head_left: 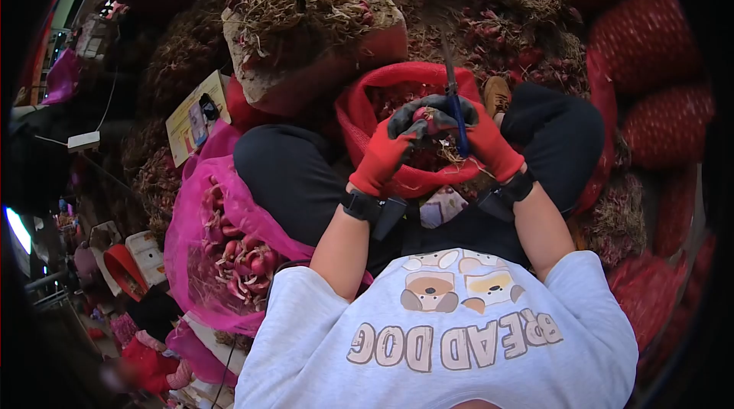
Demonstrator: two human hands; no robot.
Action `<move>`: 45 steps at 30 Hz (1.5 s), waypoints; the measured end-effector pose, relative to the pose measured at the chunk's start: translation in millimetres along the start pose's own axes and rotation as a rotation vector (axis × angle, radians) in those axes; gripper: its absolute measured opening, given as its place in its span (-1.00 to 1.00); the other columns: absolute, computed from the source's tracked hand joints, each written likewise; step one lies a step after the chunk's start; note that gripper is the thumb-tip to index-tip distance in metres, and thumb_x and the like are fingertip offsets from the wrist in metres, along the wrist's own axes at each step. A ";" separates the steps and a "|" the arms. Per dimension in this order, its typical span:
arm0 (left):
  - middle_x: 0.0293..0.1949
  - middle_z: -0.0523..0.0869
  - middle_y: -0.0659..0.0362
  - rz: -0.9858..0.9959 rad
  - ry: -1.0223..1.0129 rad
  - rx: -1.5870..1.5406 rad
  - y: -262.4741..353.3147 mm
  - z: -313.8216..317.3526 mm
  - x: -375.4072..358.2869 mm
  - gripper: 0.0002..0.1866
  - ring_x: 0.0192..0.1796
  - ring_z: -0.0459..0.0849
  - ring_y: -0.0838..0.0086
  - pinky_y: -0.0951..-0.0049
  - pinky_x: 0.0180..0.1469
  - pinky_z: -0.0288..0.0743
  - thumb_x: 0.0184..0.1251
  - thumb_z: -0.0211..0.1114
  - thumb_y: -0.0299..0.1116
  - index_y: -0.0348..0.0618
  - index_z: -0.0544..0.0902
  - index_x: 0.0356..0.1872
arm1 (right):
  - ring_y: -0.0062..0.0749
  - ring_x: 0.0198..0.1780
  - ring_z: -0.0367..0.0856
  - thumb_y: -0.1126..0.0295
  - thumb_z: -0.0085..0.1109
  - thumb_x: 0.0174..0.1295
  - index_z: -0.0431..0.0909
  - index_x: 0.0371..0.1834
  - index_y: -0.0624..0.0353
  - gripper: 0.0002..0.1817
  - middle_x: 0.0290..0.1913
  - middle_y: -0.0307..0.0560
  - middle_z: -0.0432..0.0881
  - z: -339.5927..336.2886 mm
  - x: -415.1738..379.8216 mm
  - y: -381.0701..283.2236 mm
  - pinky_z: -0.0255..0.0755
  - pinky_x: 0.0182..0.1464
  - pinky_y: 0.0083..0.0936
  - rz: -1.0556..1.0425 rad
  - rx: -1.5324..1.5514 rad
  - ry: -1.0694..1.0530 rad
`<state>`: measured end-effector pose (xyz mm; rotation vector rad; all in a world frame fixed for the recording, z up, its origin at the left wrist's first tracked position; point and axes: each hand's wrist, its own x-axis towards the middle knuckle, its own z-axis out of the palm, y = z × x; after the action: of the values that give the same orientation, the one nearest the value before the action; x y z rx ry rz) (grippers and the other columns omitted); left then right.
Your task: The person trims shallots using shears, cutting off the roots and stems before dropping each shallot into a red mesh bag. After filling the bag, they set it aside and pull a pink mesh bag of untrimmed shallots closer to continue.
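Over an open red mesh sack [355, 128], both gloved hands are close together. My left hand [394, 141], in a red glove with dark fingers, is closed round a small red onion [423, 115]. My right hand [478, 134], gloved the same way, grips a pair of scissors [461, 122] with blue handles, their blades pointing away from me. Dry roots and stalks hang just below the hands. Red onions lie inside the sack, partly hidden by the hands.
A pink mesh bag of onions [248, 264] lies at the left. Bunched onions top a block [317, 73] ahead, and more bunches [527, 27] lie beyond the sack. Full red sacks [650, 42] stand at the right. People sit at the lower left.
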<state>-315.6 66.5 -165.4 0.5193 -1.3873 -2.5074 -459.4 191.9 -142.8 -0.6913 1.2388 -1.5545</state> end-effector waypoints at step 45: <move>0.10 0.56 0.16 0.371 0.339 0.290 6.9 -22.4 6.5 -0.53 0.10 0.51 0.56 0.55 0.18 0.38 0.20 0.27 -0.62 -0.29 0.45 0.17 | -0.11 -0.27 0.62 -0.04 0.26 0.03 0.50 -0.19 0.13 -0.52 -0.27 -0.02 0.60 -3.4 -29.0 -7.9 0.47 -0.23 -0.25 -0.172 -1.457 0.217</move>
<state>-312.2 43.3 -171.8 0.6378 -1.5485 -1.8431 -455.0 220.0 -132.4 -1.5474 2.4869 -0.6024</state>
